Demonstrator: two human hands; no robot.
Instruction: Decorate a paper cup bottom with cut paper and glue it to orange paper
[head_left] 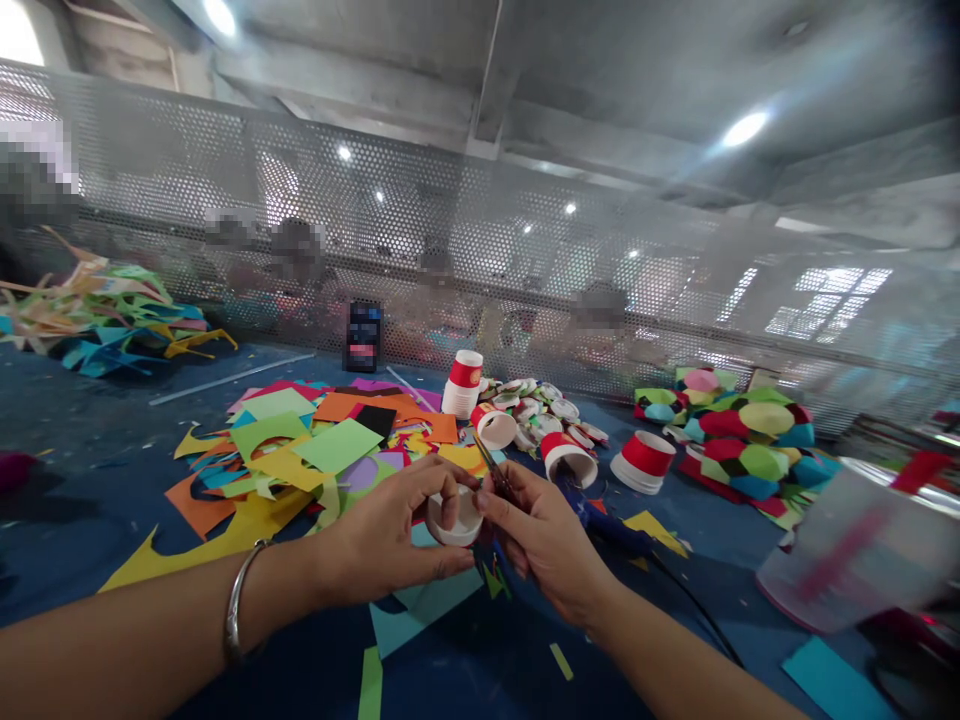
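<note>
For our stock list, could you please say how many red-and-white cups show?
4 show: the rear cup, a tipped cup before it, a second tipped cup rightward, the rightmost cup; nested ones may be hidden.

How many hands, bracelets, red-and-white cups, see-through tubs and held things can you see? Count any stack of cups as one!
Hands: 2
Bracelet: 1
Red-and-white cups, clearly visible, any stack as one: 4
See-through tub: 1
White round piece, held: 1
Pointed tool, held: 1
Total: 10
</note>
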